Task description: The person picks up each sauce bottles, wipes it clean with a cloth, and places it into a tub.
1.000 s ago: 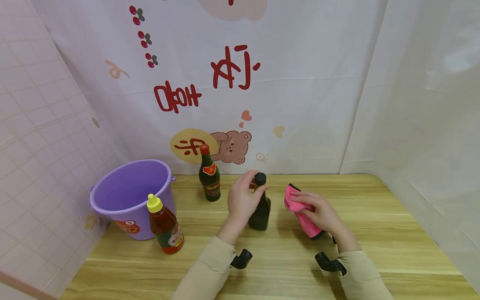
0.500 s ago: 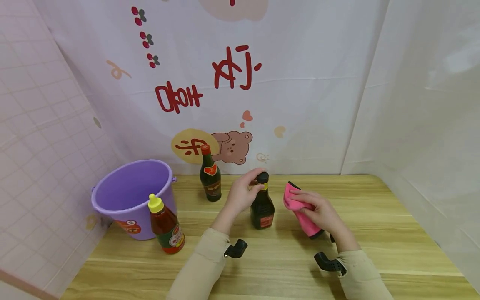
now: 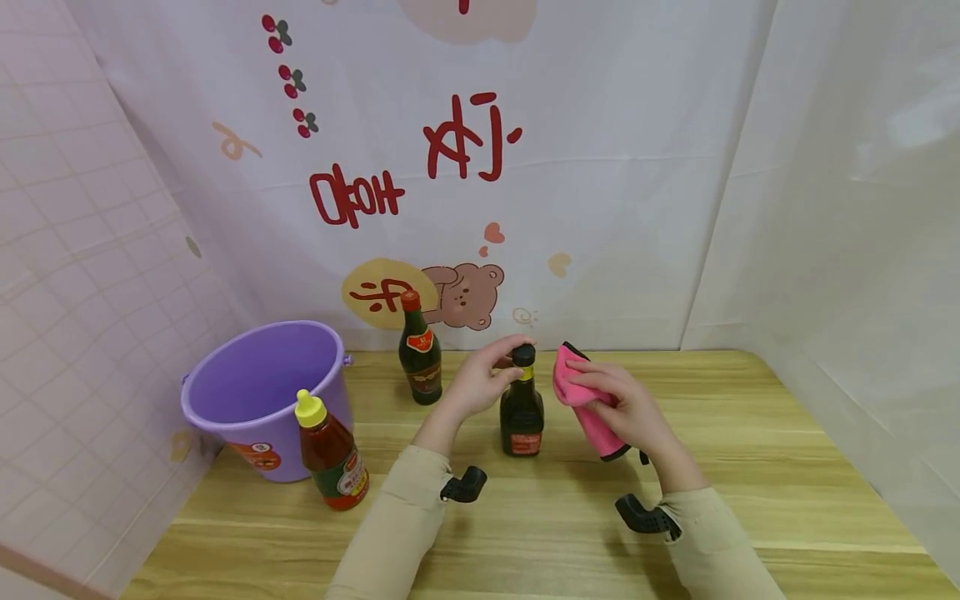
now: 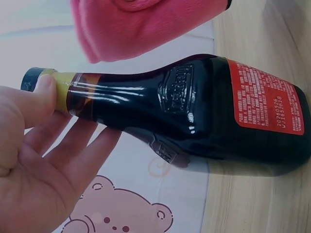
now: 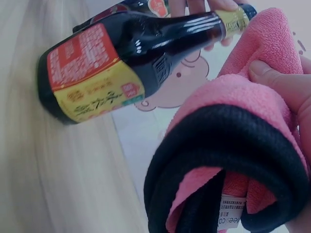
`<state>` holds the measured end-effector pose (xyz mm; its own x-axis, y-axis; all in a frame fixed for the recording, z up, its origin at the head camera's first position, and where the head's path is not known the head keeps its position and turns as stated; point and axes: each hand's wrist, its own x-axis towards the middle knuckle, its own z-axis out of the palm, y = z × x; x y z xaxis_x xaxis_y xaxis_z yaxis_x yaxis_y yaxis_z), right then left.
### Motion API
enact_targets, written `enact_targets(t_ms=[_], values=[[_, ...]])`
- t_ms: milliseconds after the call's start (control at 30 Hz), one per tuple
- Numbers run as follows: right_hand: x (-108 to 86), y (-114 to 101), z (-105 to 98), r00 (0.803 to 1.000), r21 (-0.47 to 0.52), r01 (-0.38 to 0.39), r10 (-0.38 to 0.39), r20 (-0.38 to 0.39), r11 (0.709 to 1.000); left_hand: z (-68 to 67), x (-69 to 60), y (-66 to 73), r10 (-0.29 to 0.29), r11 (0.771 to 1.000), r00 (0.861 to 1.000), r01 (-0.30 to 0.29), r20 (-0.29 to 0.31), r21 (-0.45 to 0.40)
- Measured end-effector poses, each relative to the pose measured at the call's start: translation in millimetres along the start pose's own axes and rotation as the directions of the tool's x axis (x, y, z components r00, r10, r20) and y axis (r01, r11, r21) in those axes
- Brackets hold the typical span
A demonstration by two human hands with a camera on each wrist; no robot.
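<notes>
- I count two hands at work over one wood-grained table [image 3: 525, 533], both with rolled beige sleeves [image 3: 397, 517].
- The left hand [image 3: 483, 379] grips the neck of one dark bottle [image 3: 521, 412] just below its black cap, thumb on the near side, fingers behind.
- That bottle stands upright near the middle of the table, a red label panel facing the person; from the right wrist a second panel, yellow, shows beside it.
- The right hand [image 3: 630, 408] holds one pink cloth [image 3: 597, 433] with black edging, thumb pressed into the folds; the cloth is just beside the bottle, a narrow gap between them in the left wrist view.
- One white tag [image 5: 231, 211] shows inside the cloth's roll.
- Bottles come to three in all: besides the gripped one, one green bottle with a red cap [image 3: 422, 358] stands farther back, and one red sauce bottle with a yellow cap [image 3: 332, 458] stands at the left.
- One purple bucket [image 3: 292, 450] sits just behind the sauce bottle.
- On the white backdrop [image 3: 600, 167], one bear [image 3: 468, 296] and three cherry pairs [image 3: 291, 81] are printed.
</notes>
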<state>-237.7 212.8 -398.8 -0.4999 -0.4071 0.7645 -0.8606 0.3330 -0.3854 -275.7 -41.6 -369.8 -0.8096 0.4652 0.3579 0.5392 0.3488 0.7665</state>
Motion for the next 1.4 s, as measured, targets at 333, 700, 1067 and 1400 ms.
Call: enact_targets(t_ms=[333,700,1067,1400], values=[[8.3,19.0,6.3,0.999,0.013,0.033,-0.033,-0.01,0.999,3.7,-6.0,-2.7,-0.006,0.999,0.999,0.005,-0.041,-0.034],[24.4,14.9,13.2,0.999,0.03,0.052,-0.053,0.014,0.998,9.7,-8.1,-6.8,-0.054,0.996,0.991,0.044,-0.125,-0.08],[25.3,21.1,22.6,0.996,0.018,0.085,-0.085,-0.015,0.996,13.4,-5.4,-9.0,-0.001,0.999,0.986,-0.004,-0.166,-0.032],[13.7,32.2,29.7,0.999,-0.049,0.047,-0.046,0.014,0.998,14.5,-4.9,-9.9,0.02,1.0,0.984,-0.023,-0.177,-0.019]])
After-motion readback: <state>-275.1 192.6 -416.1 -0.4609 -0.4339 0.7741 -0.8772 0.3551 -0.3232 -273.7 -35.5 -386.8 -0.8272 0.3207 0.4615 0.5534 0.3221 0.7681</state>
